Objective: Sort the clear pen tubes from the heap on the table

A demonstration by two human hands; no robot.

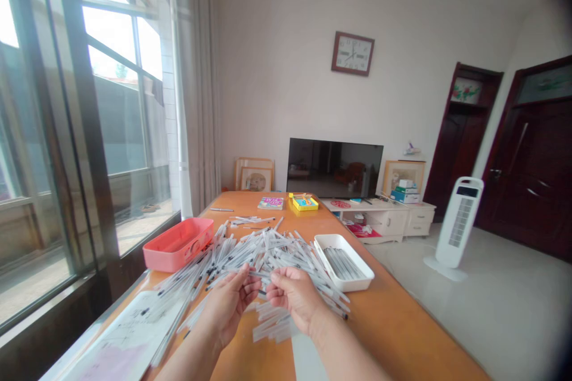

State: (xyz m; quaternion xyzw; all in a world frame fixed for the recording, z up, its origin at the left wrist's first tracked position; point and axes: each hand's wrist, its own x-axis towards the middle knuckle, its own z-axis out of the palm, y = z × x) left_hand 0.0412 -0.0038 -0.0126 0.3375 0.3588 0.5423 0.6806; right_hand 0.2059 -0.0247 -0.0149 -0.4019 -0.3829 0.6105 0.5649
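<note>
My left hand (233,305) and my right hand (295,297) are close together over the near side of a heap of pens. Their thumbs and fingertips pinch a slim translucent pen (263,277) that lies crosswise between them. Fingers cover both of its ends. Many clear pen barrels (290,247), some with black tips, spread across the table beyond my hands. Several capped-looking translucent pieces (271,322) lie below, between my wrists. A white tray (369,277) with a row of pens (342,262) stands right of my right hand. A red plastic basket (167,259) is at the left.
Papers (120,339) lie on the wooden table (393,333) at near left, and a white strip (306,354) by my right forearm. Toward the far end are a colourful booklet (270,203) and a yellow box (305,203). A white tower fan (460,223) stands on the floor.
</note>
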